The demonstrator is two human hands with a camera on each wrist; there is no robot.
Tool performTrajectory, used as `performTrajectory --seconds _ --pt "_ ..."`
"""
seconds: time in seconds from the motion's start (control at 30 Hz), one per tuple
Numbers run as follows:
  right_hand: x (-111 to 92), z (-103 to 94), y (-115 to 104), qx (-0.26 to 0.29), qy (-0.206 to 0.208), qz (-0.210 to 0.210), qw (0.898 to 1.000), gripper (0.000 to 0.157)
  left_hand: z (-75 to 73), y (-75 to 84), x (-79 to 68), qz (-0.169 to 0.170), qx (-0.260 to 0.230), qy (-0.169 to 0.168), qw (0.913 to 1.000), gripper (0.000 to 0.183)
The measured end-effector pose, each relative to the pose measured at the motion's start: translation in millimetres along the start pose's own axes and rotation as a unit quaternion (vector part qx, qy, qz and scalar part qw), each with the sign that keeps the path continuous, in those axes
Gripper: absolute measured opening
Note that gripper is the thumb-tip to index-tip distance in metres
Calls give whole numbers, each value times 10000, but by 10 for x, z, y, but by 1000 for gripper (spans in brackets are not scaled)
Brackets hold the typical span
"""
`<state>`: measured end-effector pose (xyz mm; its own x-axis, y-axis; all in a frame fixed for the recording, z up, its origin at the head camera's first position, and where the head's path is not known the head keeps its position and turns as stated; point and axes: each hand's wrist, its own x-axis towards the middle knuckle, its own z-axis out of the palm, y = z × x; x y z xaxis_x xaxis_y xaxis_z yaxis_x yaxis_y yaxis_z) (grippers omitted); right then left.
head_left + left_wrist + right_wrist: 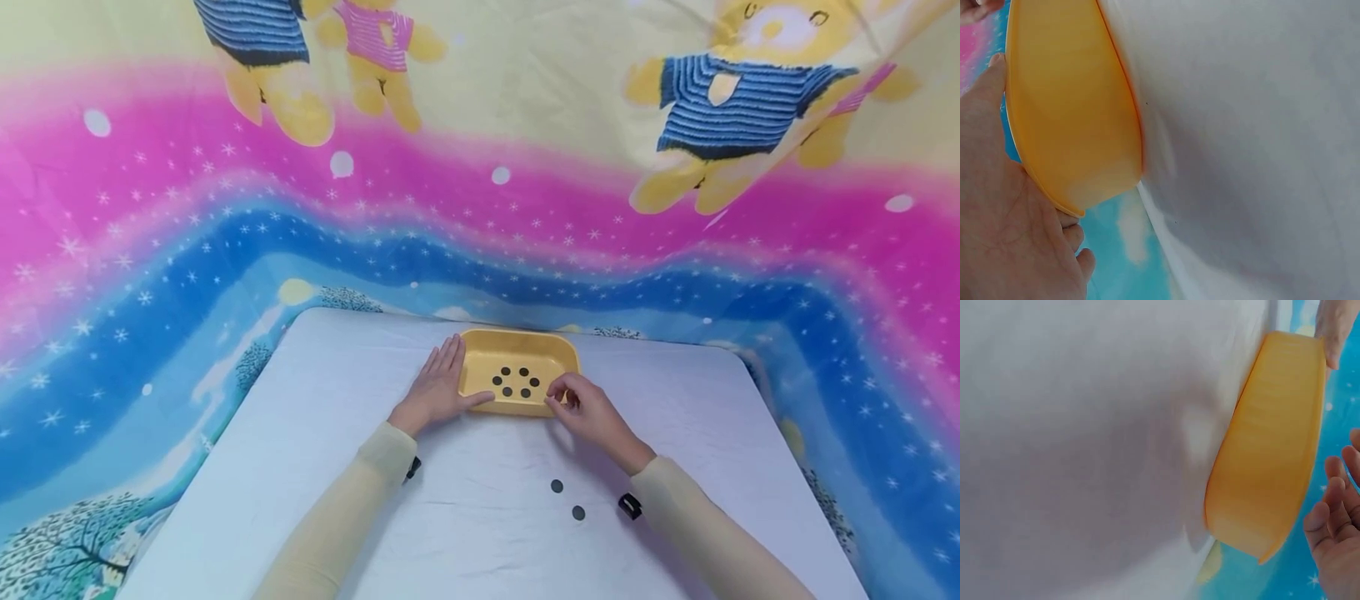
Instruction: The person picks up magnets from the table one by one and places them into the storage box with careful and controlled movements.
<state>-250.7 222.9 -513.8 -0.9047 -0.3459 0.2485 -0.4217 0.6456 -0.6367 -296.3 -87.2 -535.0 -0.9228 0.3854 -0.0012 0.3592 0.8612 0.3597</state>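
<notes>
A shallow yellow tray [480, 337] sits toward the far edge of the table. Several small dark discs [507, 392] lie in a ring on its floor. My left hand [437, 392] rests along the tray's left end, fingers straight and thumb over the front rim. At the front right rim is my right hand [588, 410], its thumb and index fingertips close together. In the right wrist view the fingers [1335, 490] of that hand are bent, beside the tray wall [1266, 444]; I cannot tell whether they pinch a disc. The left wrist view shows the tray's outer side [1072, 106].
Two more dark discs, one farther [557, 486] and one nearer [578, 513], lie on the white tablecloth [465, 517] in front of the right forearm. Behind the table hangs a printed cloth [480, 225] with bears and snowflakes. Each wrist wears a small black strap piece [630, 506].
</notes>
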Motion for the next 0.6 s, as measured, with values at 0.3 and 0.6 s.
performTrajectory --seconds 0.3,0.6 --pt "-348 20 -32 -39 -645 -39 9979 19 7 -10 2 16 -26 40 10000 123" --pt "-546 64 -20 -167 -1941 680 9785 21 11 -7 -4 -15 13 7 10000 125"
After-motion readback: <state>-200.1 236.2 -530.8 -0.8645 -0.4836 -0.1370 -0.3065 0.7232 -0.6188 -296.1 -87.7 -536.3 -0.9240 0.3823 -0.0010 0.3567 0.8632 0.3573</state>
